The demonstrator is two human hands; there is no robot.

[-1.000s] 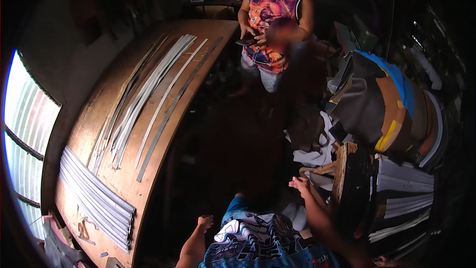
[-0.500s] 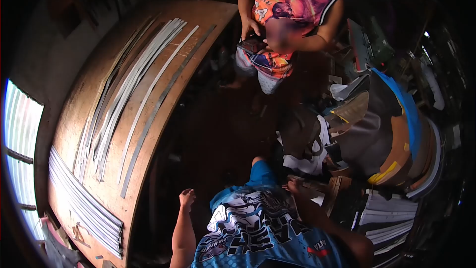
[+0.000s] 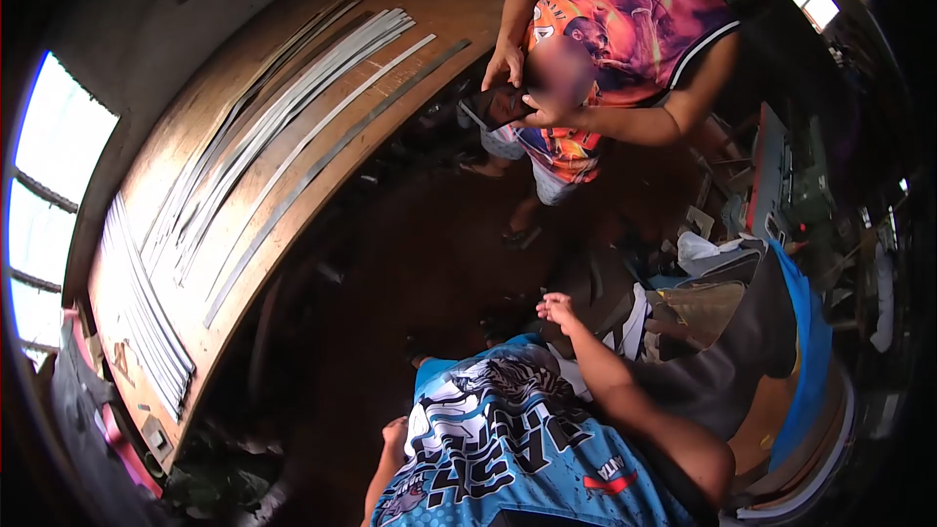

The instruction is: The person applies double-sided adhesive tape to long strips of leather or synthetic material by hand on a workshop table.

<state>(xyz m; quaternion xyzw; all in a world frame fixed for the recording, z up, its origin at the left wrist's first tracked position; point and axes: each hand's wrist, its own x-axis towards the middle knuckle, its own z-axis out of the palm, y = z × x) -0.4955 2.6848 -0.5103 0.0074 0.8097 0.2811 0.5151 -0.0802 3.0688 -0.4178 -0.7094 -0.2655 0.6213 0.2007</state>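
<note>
My right hand is raised over the dark floor, in front of my blue patterned jersey. Its fingers are slightly bent and apart, with nothing visible in them. Low at the left edge of the jersey is my left hand, small and dim, its fingers too unclear to read. Neither hand touches the long wooden table, which bears thin white strips and dark grey strips. A second bundle of white strips lies at the table's near left end.
Facing me, a person in a colourful sleeveless jersey holds a dark phone-like object beyond the table's right side. Dark sheets and a blue sheet are heaped at the right. A bright window is at the left.
My view has turned and shifted. My right hand has moved up and forward, away from the pile at the right. My left hand has dropped back beside the jersey.
</note>
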